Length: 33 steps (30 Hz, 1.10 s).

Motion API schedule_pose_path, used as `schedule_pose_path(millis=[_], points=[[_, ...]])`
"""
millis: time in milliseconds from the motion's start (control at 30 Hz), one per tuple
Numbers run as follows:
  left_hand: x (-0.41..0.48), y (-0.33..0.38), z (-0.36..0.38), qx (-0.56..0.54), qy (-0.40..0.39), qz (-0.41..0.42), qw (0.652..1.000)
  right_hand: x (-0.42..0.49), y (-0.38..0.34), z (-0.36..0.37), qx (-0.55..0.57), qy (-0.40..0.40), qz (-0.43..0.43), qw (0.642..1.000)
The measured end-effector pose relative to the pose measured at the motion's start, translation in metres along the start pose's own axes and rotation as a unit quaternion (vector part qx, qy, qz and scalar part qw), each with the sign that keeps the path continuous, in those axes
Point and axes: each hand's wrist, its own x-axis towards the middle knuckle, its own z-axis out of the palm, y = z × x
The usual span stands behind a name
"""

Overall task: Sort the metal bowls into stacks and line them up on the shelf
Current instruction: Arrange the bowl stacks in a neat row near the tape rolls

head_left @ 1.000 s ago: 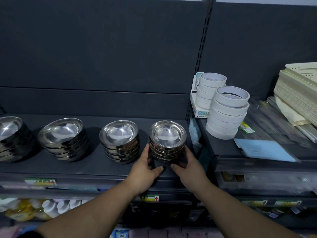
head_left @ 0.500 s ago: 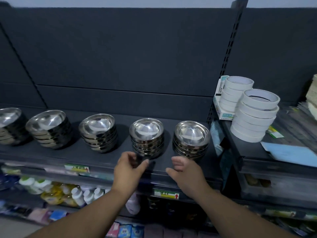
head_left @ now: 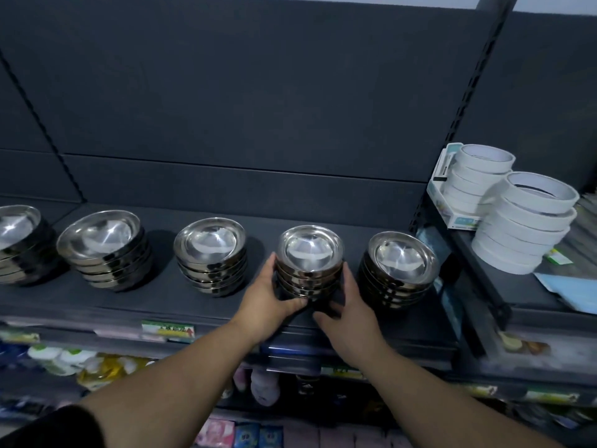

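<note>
I see the dark shelf (head_left: 135,295) running across the middle of the frame, with five stacks of metal bowls lined up on it, the leftmost cut off by the left edge. To the right, on a neighbouring shelf, stand two stacks of white tape rolls (head_left: 526,227).

From left to right there is the cropped stack (head_left: 19,244), a wide stack (head_left: 106,250), a middle stack (head_left: 211,257), the stack being handled (head_left: 308,263) just right of centre, and the far-right stack (head_left: 399,270). Each looks to hold about five bowls, though the lower rims blur together and I cannot count them surely.

My left hand (head_left: 268,302) is cupped against the left side of the handled stack, fingers wrapped on its lower bowls. My right hand (head_left: 352,315) presses its right side with fingers spread, thumb low near the shelf. Both grip the stack between them.

I judge the step to be nudging this stack into line. To do it well I would keep pressure even on both sides, hold low so the bowls do not shear apart, slide it without lifting, and match the gaps to its neighbours without bumping the far-right stack, which sits just beside my right hand.
</note>
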Motion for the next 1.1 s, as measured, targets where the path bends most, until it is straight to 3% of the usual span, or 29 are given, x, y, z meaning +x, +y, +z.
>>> schedule_pose_path(millis=[500, 1100], points=[[0.021, 0.001, -0.009, 0.04, -0.007, 0.038, 0.998, 0.007, 0.003, 0.013, 0.007, 0.053, 0.006, 0.999], [0.014, 0.009, -0.004, 0.095, 0.024, 0.036, 0.995, 0.007, 0.004, 0.003, -0.03, 0.041, -0.02, 0.998]])
